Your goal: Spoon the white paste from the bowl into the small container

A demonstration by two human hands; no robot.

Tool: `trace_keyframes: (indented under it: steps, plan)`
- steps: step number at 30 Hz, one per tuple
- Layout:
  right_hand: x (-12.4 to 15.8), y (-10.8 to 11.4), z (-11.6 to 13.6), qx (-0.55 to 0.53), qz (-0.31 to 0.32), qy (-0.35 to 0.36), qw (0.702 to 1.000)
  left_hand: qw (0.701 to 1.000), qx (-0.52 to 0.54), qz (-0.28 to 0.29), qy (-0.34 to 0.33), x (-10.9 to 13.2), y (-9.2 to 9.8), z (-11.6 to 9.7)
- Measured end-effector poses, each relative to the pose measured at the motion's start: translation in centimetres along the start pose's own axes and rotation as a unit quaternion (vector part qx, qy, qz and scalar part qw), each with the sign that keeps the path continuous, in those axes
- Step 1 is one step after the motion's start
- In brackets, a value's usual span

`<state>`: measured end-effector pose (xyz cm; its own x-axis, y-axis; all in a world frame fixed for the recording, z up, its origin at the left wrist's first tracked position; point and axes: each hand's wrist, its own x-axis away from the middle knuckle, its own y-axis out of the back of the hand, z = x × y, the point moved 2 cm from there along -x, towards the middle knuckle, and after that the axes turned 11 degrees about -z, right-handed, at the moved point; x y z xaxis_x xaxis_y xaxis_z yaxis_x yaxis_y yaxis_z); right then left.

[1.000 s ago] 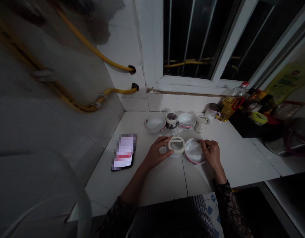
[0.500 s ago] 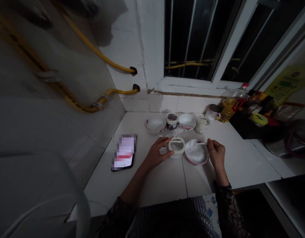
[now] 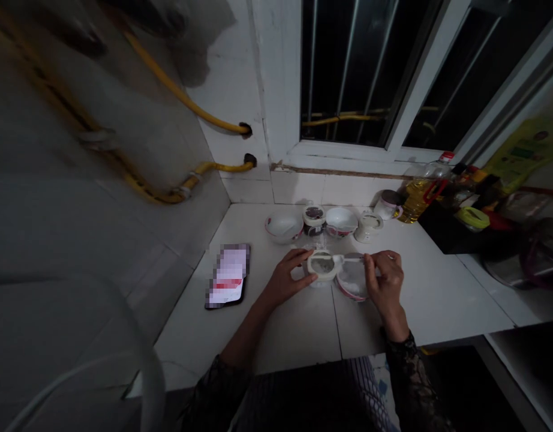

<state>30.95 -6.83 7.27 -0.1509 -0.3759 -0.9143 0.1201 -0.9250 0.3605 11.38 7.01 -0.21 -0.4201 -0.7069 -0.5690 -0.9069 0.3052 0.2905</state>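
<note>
Head view: left hand (image 3: 288, 277) grips jar (image 3: 321, 266), right hand (image 3: 385, 279) holds spoon (image 3: 351, 258) (white).

On the white tabletop (image 3: 298, 336) the left hand (image 3: 286, 281) closes its fingers (image 3: 298, 257) around a small jar (image 3: 321, 266) with a cream rim. The right hand (image 3: 385, 281) pinches a white spoon (image 3: 351, 257), and its tip reaches the jar's opening. A bowl of white powder (image 3: 352, 285) lies just beside the jar, partly under the right hand. A phone (image 3: 229, 277) lies well apart on the left.
</note>
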Motion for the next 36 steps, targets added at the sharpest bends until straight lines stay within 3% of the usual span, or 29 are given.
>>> trace_keyframes:
  steps: [2, 6, 9, 14, 21, 26, 32, 36]
  plan:
    - [0.0, 0.7, -1.7, 0.023, -0.012, 0.012, 1.000, 1.000, -0.002, -0.001, 0.005, 0.0, 0.0, 0.1]
    - [0.2, 0.7, -3.4, 0.083, 0.023, 0.057, 0.995, 1.000, -0.004, 0.000, 0.008, 0.0, 0.0, 0.1]
    - [0.4, -0.2, -3.2, 0.093, 0.065, 0.079, 0.990, 1.000, -0.004, 0.005, 0.007, 0.0, 0.0, 0.0]
    - [0.7, -0.8, -2.5, 0.005, 0.138, 0.095, 0.986, 1.000, 0.002, 0.004, 0.004, -0.1, 0.1, -0.1]
    - [0.9, -0.3, -4.0, 0.103, 0.113, 0.031, 0.988, 1.000, 0.002, 0.002, -0.002, 0.0, 0.1, 0.0]
    - [1.9, -1.5, -3.7, 0.049, 0.155, -0.028, 0.986, 1.000, 0.002, 0.005, -0.005, -0.1, 0.1, -0.2]
    - [2.7, -1.4, -4.5, 0.017, 0.124, -0.128, 0.984, 1.000, -0.001, 0.003, -0.004, 0.0, 0.1, -0.1]
    - [2.8, -1.3, -4.5, 0.002, 0.124, -0.148, 0.981, 1.000, 0.006, -0.001, -0.008, 0.1, 0.0, -0.1]
